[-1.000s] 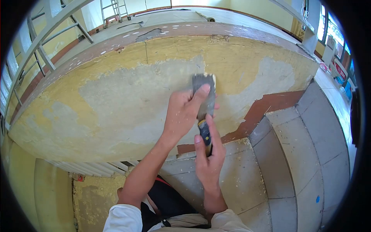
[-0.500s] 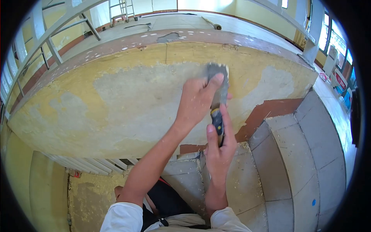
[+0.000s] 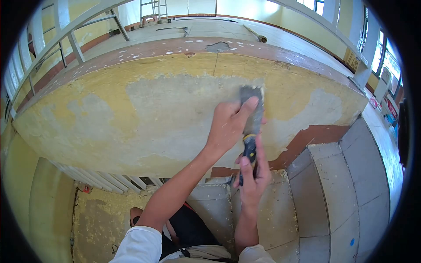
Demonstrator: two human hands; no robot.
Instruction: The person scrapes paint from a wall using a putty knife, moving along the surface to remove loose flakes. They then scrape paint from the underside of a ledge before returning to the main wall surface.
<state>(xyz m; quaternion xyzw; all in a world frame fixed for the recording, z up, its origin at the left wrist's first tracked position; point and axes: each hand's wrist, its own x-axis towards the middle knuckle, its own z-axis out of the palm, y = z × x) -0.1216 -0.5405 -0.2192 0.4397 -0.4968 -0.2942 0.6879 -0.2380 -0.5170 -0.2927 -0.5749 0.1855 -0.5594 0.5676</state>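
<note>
My right hand [image 3: 254,175] is wrapped round the black and yellow handle of a paint scraper [image 3: 249,149]. Higher up, my left hand [image 3: 228,127] grips the scraper's broad grey blade, its thumb pressed along the face. The blade's edge points up the wall and lies at the border between the bare grey patch and the yellow paint [image 3: 280,94]. Light flakes cling to that edge. Some of my left fingers are hidden behind the blade, and the left hand is slightly blurred.
Tiled steps [image 3: 329,162] descend on the right, dotted with paint chips. Above the wall runs a ledge [image 3: 158,49] with a pale railing [image 3: 76,26]. On the floor beyond lie a pole [image 3: 262,38] and a ladder [image 3: 153,11]. Flakes cover the floor [image 3: 96,219] at lower left.
The scraper, held in both hands, has shifted left and slightly down along the wall. My view has turned a little, so the wall and steps appear moved in the picture.
</note>
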